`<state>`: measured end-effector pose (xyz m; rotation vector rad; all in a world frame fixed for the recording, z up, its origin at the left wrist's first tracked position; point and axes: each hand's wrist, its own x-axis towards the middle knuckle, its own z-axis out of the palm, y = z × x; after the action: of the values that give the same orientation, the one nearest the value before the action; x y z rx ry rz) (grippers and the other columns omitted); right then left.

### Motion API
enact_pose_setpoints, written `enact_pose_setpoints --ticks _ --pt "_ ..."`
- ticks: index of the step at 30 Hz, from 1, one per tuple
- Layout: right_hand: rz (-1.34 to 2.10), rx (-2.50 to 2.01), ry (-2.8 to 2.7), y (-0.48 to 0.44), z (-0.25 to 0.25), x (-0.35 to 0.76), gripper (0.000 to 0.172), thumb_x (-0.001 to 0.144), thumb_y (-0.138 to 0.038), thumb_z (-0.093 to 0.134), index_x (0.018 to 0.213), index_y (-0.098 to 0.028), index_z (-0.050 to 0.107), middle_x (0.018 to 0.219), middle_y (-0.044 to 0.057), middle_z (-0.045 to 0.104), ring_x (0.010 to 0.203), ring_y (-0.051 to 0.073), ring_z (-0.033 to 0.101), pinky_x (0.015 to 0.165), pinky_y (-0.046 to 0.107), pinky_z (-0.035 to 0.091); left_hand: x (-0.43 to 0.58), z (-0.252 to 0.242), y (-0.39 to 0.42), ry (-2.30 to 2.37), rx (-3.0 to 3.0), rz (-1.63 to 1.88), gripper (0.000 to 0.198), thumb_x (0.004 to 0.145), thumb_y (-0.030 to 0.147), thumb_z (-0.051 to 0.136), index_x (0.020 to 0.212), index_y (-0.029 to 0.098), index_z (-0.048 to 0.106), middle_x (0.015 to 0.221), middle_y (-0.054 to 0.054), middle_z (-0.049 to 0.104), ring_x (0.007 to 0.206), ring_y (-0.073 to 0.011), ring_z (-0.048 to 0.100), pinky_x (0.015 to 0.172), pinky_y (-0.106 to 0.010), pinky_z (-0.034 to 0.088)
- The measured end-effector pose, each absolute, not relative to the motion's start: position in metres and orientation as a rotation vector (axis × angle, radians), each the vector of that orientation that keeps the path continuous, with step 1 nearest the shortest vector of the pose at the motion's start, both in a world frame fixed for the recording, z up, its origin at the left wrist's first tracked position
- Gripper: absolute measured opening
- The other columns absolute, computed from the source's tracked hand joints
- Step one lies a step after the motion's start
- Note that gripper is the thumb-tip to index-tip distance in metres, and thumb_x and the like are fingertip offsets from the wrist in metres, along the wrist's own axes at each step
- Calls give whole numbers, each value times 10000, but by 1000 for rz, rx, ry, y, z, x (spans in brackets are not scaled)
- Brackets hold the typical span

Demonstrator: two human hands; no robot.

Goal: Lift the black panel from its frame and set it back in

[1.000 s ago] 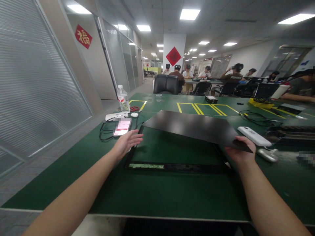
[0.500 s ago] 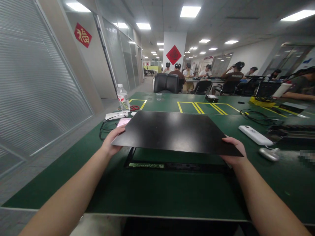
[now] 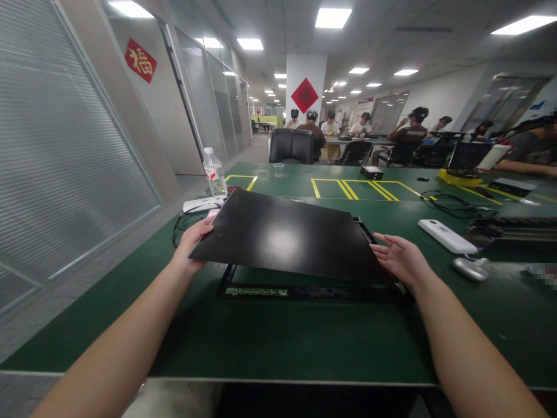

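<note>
A thin black panel (image 3: 287, 235) hangs tilted over a black rectangular frame (image 3: 304, 292) that lies on the green table (image 3: 270, 342). My left hand (image 3: 191, 244) grips the panel's raised left edge. The panel's right side is down on the frame. My right hand (image 3: 400, 258) rests beside that right edge with its fingers spread, holding nothing. A narrow green circuit strip (image 3: 256, 292) shows along the frame's near rail.
To the left stand a water bottle (image 3: 215, 173), a white device (image 3: 203, 204) with a black cable and a partly hidden phone. On the right lie a white device (image 3: 446, 236), a grey mouse (image 3: 470, 269) and cables. Several people sit at tables behind.
My left hand reached in and took the panel's left edge. The panel swung over the frame and its right side dropped. My right hand let go and opened.
</note>
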<state>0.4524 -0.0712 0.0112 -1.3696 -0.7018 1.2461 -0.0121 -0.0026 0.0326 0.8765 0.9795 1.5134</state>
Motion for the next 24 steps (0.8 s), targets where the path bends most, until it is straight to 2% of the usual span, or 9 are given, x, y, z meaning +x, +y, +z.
enact_pose_setpoints --ticks 4,9,13,18,24 --pt "1225 -1390 -622 -72 13 453 498 913 -380 471 1372 -187 474 925 156 757 832 274 736 775 408 574 -10 31 -3 971 879 1535 377 510 129 738 882 108 796 788 -64 788 708 -204 711 648 -235 589" --pt "1191 -1421 -651 -73 13 456 553 968 -435 387 1465 -196 431 890 135 764 817 268 735 733 393 565 -8 29 -7 945 968 1477 422 517 185 797 935 128 812 829 -65 806 721 -223 734 647 -256 601" --pt "1067 -1484 -681 -70 10 460 585 977 -457 354 1530 -268 387 845 77 772 715 229 673 578 306 493 -2 28 -11 959 998 1431 472 510 228 832 973 140 805 862 -69 814 764 -246 753 660 -280 608" --pt "1017 -1511 -698 -67 5 466 602 949 -482 361 1498 -242 417 766 77 761 556 206 504 465 266 369 3 26 -13 965 973 1421 502 493 214 856 986 149 786 816 -54 804 698 -216 739 664 -285 604" --pt "905 -1564 -705 -60 -9 474 588 872 -523 457 1394 -251 457 805 69 768 536 206 441 432 285 328 5 21 -15 959 997 1359 505 513 214 864 997 160 727 816 -41 794 694 -217 739 644 -286 591"
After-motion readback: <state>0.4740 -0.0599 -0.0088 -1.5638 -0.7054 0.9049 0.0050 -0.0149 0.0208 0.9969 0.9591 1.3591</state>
